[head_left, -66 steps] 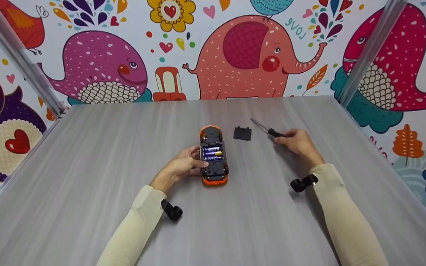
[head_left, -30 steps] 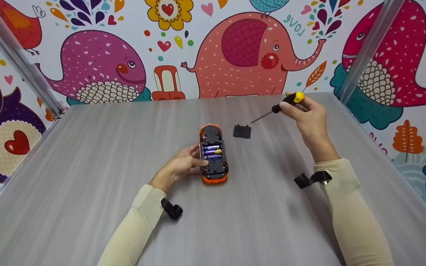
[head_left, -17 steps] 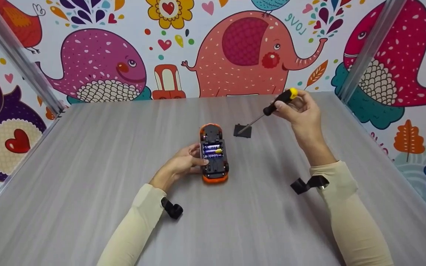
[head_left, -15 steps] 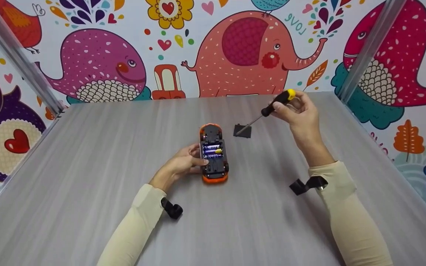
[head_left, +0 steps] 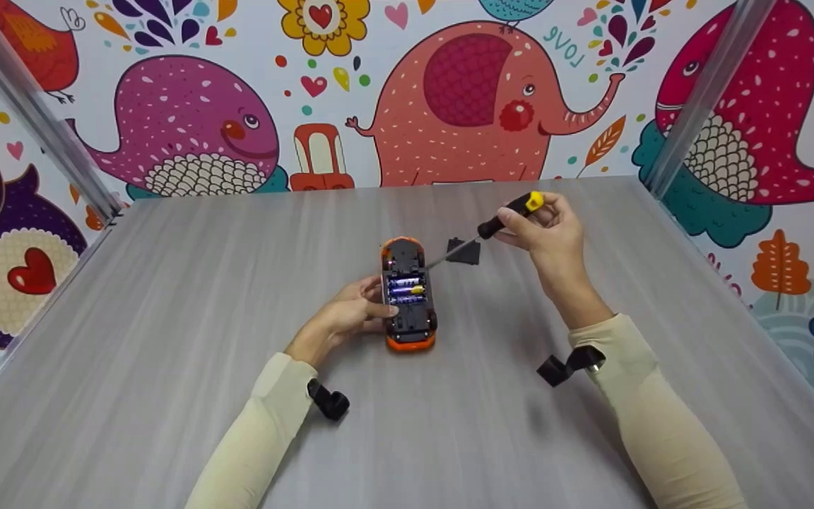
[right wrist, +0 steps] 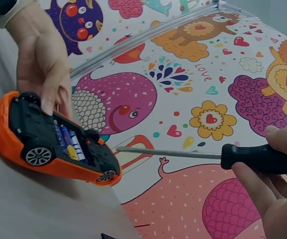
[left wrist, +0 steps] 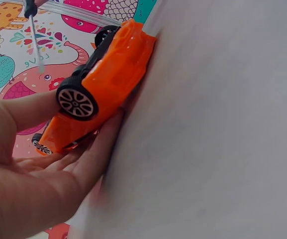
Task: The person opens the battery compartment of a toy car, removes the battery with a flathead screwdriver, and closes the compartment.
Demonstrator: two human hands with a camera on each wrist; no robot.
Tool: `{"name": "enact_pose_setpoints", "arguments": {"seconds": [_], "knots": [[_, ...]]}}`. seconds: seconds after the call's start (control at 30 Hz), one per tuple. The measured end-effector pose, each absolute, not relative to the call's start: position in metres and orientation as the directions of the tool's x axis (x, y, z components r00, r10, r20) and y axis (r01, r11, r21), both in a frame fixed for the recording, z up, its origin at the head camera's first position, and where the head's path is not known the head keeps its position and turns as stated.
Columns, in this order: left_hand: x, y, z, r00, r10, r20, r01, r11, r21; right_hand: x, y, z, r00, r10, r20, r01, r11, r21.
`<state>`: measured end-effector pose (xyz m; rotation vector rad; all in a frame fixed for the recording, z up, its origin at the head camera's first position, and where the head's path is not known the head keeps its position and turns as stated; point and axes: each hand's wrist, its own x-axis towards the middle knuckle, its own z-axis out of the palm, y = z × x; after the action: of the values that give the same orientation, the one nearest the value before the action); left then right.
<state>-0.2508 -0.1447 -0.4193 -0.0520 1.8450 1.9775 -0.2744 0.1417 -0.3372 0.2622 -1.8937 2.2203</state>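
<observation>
1. Grey wood-grain tabletop [head_left: 188,283] underlies an orange-and-black plastic toy car [head_left: 413,323], wheels up, long axis running near to far, nose end unclear; the left hand [head_left: 340,314] pinches its left side.
2. Black-and-yellow steel-shafted screwdriver [head_left: 492,227], pinched by the right hand [head_left: 555,244]: its tip has just come beside the car, so work seems centred there.
3. Flat black cover [head_left: 469,256], right of the car.
4. Purple batteries [head_left: 403,290], inside the car.

Grey table [head_left: 237,283], black cover [head_left: 470,255] atop, car [head_left: 413,322] possibly touching
</observation>
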Motion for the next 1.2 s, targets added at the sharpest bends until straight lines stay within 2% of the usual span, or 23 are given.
{"name": "enact_pose_setpoints", "arguments": {"seconds": [0.27, 0.6, 0.87, 1.2], "knots": [[-0.251, -0.143, -0.419, -0.905, 0.266, -0.331, -0.345, -0.008, 0.938, -0.275, 0.135, -0.347, -0.959, 0.077, 0.274, -0.28, -0.092, -0.956], [-0.252, -0.144, -0.42, -0.905, 0.27, -0.327, -0.343, -0.011, 0.939, -0.278, 0.129, -0.356, -0.956, 0.154, 0.25, -0.268, -0.114, -0.957], [-0.252, -0.144, -0.421, -0.903, 0.283, -0.323, -0.341, -0.016, 0.94, -0.277, 0.124, -0.362, -0.966, 0.151, 0.212, -0.226, -0.085, -0.97], [-0.252, -0.144, -0.421, -0.905, 0.281, -0.319, -0.341, -0.032, 0.94, -0.277, 0.121, -0.363, -0.958, 0.176, 0.228, -0.245, -0.083, -0.966]]}}
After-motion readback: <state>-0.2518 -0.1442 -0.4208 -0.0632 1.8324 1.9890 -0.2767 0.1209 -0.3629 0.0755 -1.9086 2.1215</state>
